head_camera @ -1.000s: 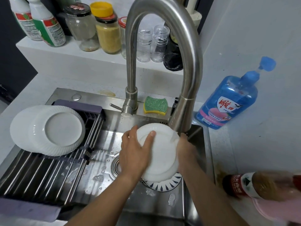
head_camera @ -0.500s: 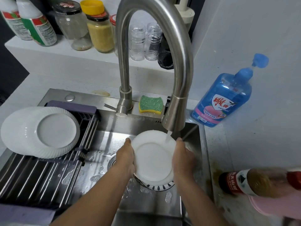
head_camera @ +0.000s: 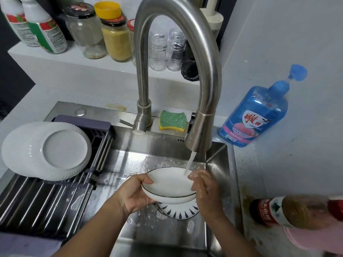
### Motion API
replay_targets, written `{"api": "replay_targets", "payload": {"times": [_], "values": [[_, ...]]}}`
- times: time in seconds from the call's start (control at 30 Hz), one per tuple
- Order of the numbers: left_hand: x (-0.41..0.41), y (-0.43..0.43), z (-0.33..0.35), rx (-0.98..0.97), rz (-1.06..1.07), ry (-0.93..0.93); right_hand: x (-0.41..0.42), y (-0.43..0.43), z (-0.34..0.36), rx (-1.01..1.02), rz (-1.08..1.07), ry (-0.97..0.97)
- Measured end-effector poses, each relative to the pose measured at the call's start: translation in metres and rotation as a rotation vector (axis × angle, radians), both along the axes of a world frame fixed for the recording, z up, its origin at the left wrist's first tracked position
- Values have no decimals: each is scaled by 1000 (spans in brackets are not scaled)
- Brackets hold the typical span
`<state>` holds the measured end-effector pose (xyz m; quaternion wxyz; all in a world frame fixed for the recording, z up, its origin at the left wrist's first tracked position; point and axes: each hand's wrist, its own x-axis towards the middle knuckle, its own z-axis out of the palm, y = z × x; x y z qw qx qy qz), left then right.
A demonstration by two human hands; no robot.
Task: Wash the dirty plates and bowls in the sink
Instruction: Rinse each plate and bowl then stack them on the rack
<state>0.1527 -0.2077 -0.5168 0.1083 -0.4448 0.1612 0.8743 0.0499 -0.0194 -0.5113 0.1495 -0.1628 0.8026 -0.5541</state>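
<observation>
Holding white plates (head_camera: 169, 184) under running faucet (head_camera: 199, 138), left hand (head_camera: 136, 194) gripping

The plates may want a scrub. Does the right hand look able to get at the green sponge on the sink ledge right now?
Probably not yet: the right hand holds the stacked white plates with the left hand, and the faucet head hangs between it and the sponge. Freed, it likely could.
</observation>
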Motion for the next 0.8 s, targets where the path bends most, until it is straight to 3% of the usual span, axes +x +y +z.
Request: {"api": "replay_targets", "payload": {"times": [0.17,0.37,0.53,0.63,0.7,0.8], "values": [[-1,5,-10,-202,53,81,-13,1,-30,217,16,69],[-10,16,-21,-418,166,30,-26,-10,-34,395,-4,-252],[-9,28,-20,-730,127,-89,-25,-17,-33,390,-78,-118],[-3,43,-22,-677,107,-171,-18,-21,-32,279,-151,-113],[2,48,-27,-562,68,-133,-13,-22,-28,223,-187,-111],[9,46,-35,-578,-37,-103,-11,-18,-21,209,-129,-1]]}}
